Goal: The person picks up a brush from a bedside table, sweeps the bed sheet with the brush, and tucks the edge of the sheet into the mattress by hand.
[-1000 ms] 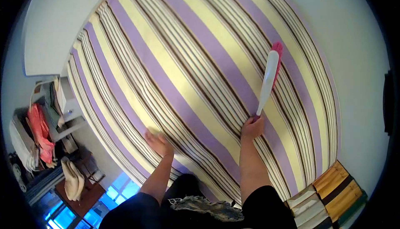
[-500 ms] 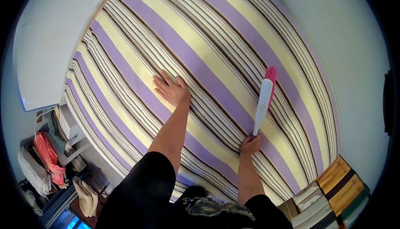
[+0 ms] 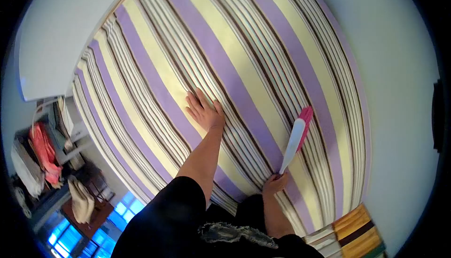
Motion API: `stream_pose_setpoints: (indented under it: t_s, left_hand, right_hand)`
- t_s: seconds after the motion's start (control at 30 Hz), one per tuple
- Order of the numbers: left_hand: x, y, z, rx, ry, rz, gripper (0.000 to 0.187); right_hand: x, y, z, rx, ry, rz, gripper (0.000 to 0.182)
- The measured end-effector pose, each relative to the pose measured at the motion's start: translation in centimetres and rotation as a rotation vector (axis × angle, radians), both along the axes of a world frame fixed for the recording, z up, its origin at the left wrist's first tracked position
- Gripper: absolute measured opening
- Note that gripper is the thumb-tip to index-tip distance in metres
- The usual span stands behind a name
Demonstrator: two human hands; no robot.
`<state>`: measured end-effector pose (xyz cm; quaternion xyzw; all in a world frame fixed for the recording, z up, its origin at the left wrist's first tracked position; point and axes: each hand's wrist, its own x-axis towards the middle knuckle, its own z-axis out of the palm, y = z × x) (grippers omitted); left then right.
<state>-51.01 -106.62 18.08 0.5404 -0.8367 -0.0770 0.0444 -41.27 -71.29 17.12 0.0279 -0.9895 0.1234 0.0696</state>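
Observation:
A striped sheet [image 3: 244, 77] in purple, yellow, white and dark brown covers a wide bed surface. On its middle my left hand [image 3: 206, 113] rests palm down with the fingers spread. My right hand [image 3: 275, 183], lower and to the right, is wrapped round the handle end of a brush [image 3: 293, 140]. The brush has a white back and pink bristles, which point up and to the right and lie against or just over the stripes. A few wrinkles run through the sheet near its left edge.
Hanging or piled clothes, one of them red [image 3: 43, 152], are at the far left, with beige cloth items [image 3: 81, 200] below them. Blue-lit windows show at the bottom left. A wooden-coloured patterned item [image 3: 354, 232] sits at the bottom right. Pale walls flank the bed.
The view has shifted and turned. The brush and my right hand appear lower and slightly left. My left hand appears a little lower and to the right, still flat with spread fingers.

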Motion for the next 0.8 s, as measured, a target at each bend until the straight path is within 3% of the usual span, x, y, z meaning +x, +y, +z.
stream_pose_setpoints:
  t_s: [0.07, 0.13, 0.17, 0.23, 0.3, 0.37, 0.4, 0.43, 0.5, 0.57, 0.6, 0.67, 0.8]
  left_hand:
    - [-0.2, -0.5, -0.6, 0.019, 0.005, 0.026, 0.071]
    - [0.0, -0.8, -0.8, 0.055, -0.024, 0.02, 0.074]
    - [-0.1, -0.9, -0.5, 0.088, -0.038, 0.023, 0.073]
    - [0.0, -1.1, -0.7, 0.102, -0.033, 0.029, 0.072]
    - [0.2, -1.0, -1.1, 0.078, 0.007, 0.025, 0.072]
    - [0.6, -1.1, -1.7, 0.044, 0.045, 0.004, 0.07]
    - [0.6, -1.2, -1.7, 0.033, 0.052, 0.008, 0.07]
    - [0.7, -1.2, -1.7, 0.027, 0.061, 0.007, 0.069]
    - [0.7, -1.0, -1.7, 0.013, 0.08, 0.009, 0.068]
    - [0.7, -1.0, -1.9, -0.009, 0.093, -0.003, 0.068]
    - [0.6, -1.0, -2.0, -0.026, 0.095, 0.009, 0.067]
    - [0.7, -1.0, -2.3, -0.046, 0.105, 0.006, 0.066]
    - [0.7, -1.2, -2.6, -0.115, 0.131, -0.011, 0.065]
  right_hand:
    - [-1.0, 0.0, 0.3, 0.004, 0.05, 0.103, 0.017]
    - [-1.2, 0.7, 2.1, -0.067, -0.442, 0.208, 0.024]
    - [-1.6, 0.7, 2.7, -0.055, -0.46, 0.232, 0.024]
    - [-4.2, -1.7, 4.0, -0.387, -0.697, 0.229, 0.028]
    - [-7.6, -4.0, 4.3, -0.496, -0.699, 0.292, 0.027]
    - [-11.9, -6.1, 4.1, -0.319, -0.56, 0.874, 0.024]
    - [-13.7, -6.6, 3.8, -0.326, -0.431, 0.884, 0.023]
    - [-15.3, -6.4, 3.4, -0.327, -0.302, 0.885, 0.022]
    - [-17.8, -4.8, 3.2, -0.486, -0.337, 0.148, 0.021]
    - [-21.0, -2.6, 1.7, -0.317, -0.075, 0.081, 0.021]
    - [-22.2, -2.0, 0.8, -0.315, -0.067, 0.082, 0.021]
    - [-23.6, -1.4, -0.9, 0.024, 0.117, 0.064, 0.019]
    - [-23.3, -1.5, -2.8, 0.016, 0.134, 0.06, 0.019]
